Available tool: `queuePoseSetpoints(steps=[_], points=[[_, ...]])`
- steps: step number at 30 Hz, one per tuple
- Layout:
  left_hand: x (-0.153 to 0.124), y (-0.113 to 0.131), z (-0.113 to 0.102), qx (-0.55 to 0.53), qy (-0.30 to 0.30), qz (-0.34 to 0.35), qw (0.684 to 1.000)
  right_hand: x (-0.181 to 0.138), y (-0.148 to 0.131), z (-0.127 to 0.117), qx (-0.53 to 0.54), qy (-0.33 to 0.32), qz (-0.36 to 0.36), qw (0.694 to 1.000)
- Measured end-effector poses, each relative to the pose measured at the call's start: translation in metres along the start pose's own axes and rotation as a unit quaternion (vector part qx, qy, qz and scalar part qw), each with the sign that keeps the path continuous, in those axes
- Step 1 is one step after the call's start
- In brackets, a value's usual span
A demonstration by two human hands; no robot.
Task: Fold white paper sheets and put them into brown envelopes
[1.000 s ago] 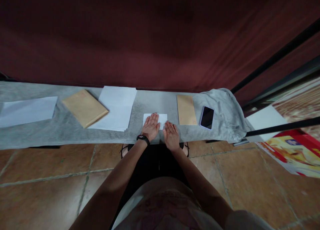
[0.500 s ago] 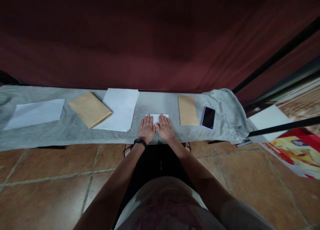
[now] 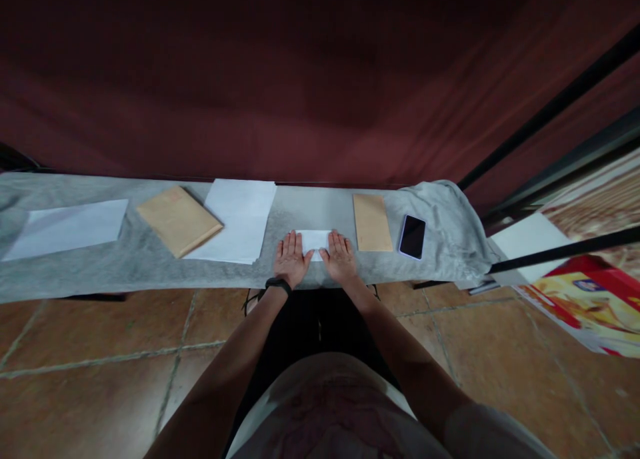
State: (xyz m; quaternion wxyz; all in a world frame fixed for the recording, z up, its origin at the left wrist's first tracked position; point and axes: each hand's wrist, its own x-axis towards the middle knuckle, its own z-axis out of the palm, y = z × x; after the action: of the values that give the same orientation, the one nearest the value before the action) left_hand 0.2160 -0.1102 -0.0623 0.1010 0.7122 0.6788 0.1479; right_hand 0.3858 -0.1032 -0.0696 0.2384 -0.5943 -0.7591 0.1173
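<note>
A small folded white paper point(image 3: 314, 238) lies on the grey cloth point(image 3: 150, 269) that covers a long low table. My left hand point(image 3: 291, 260), with a black band on its wrist, lies flat and open on the paper's left end. My right hand point(image 3: 341, 258) lies flat and open on its right end. A strip of the paper shows between the two hands. The fingers of both hands are stretched forward.
Right of the hands lie a narrow tan envelope point(image 3: 372, 222) and a dark phone point(image 3: 413, 236). To the left are a white sheet point(image 3: 239, 220), a tan envelope point(image 3: 179, 220) partly on it, and another white sheet point(image 3: 67, 228). A dark red curtain point(image 3: 300, 79) hangs behind.
My right hand moved up onto the paper beside the left. The hands met in the middle, then slid apart toward the paper's ends.
</note>
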Motion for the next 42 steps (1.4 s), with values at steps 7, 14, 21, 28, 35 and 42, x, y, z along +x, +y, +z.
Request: queuePoseSetpoints(steps=[7, 14, 21, 28, 35, 42], points=[[-0.003, -0.001, -0.002, 0.016, -0.005, -0.003, 1.000, -0.014, 0.003, -0.009, -0.028, -0.015, -0.039, 0.999], [-0.009, -0.006, -0.004, 0.038, -0.005, -0.018, 0.999, -0.036, 0.007, -0.022, -0.060, -0.036, -0.078, 0.995], [-0.014, -0.003, -0.008, 0.069, 0.040, -0.034, 0.996, -0.053, 0.012, -0.029, -0.109, -0.032, -0.103, 0.988], [-0.024, 0.030, 0.001, 0.034, -0.065, 0.210, 0.975, -0.060, 0.018, -0.027, -0.093, -0.024, -0.107, 0.990], [-0.017, 0.037, 0.000, 0.058, -0.092, 0.232, 0.967, -0.068, 0.022, -0.026, -0.060, -0.020, -0.106, 0.992], [0.013, 0.053, 0.007, 0.061, -0.101, 0.206, 0.971, -0.067, 0.019, -0.025, -0.054, -0.010, -0.099, 0.994]])
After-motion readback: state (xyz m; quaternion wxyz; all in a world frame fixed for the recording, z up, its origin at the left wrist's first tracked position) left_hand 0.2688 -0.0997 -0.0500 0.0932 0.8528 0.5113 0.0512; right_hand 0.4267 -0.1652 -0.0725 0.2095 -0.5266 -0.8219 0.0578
